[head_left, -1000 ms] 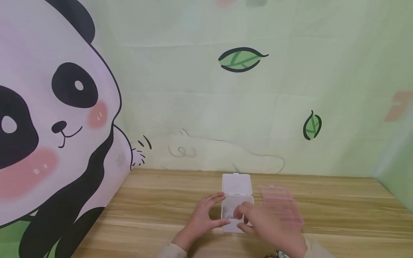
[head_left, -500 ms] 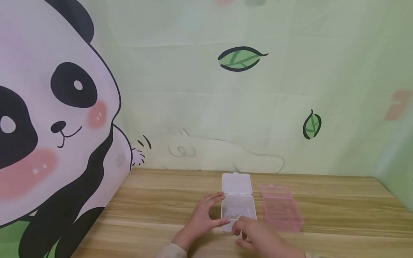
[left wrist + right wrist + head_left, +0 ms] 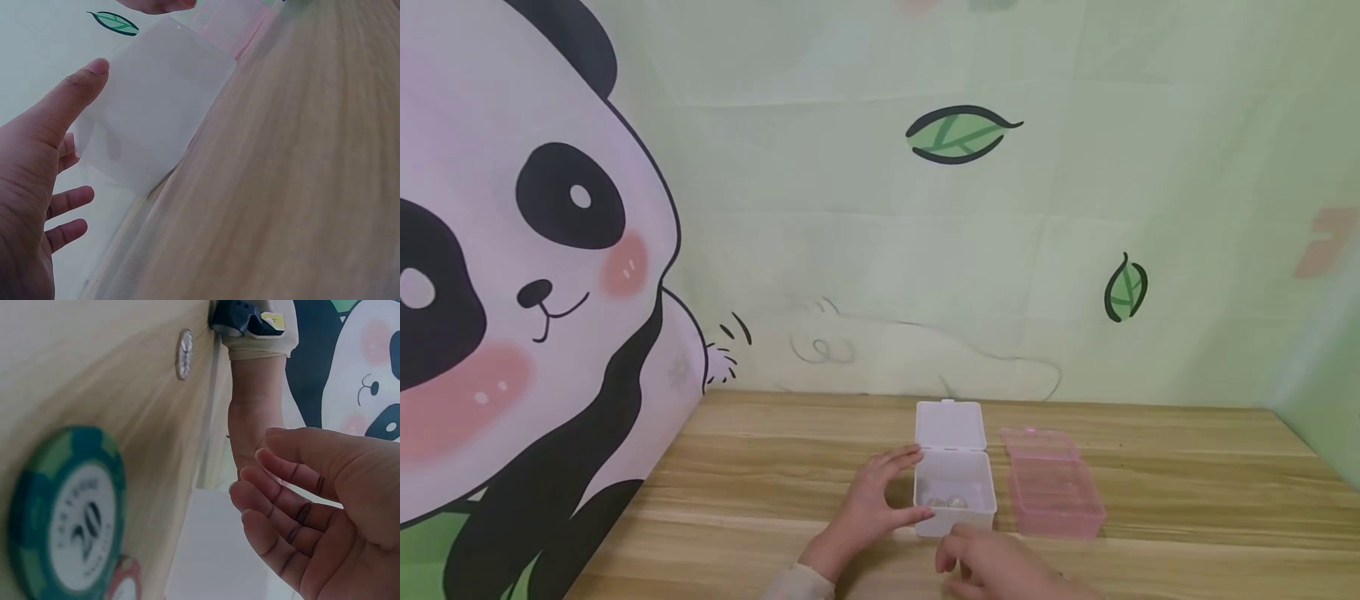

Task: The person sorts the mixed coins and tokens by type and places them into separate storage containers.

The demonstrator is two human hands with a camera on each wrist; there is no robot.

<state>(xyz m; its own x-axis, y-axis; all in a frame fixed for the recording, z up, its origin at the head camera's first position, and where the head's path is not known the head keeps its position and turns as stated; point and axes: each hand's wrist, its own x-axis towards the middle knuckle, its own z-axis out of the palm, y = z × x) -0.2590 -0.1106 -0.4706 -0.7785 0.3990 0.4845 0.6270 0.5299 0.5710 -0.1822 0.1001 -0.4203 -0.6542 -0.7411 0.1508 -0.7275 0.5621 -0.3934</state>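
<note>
Currently your left hand holds the white box at its left side, lower centre of frame, long axis running up-frame; your right hand, loosely curled and empty, sits just below it.

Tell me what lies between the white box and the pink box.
Only a bare strip of wooden tabletop separates the white box from the pink box, in the head view.

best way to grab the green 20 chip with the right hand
Probably pinch the rim of the green 20 chip at opposite edges, coming from above with the right hand. It lies flat, number up, its thick rim exposed; avoid the edge near the red chip.
</note>
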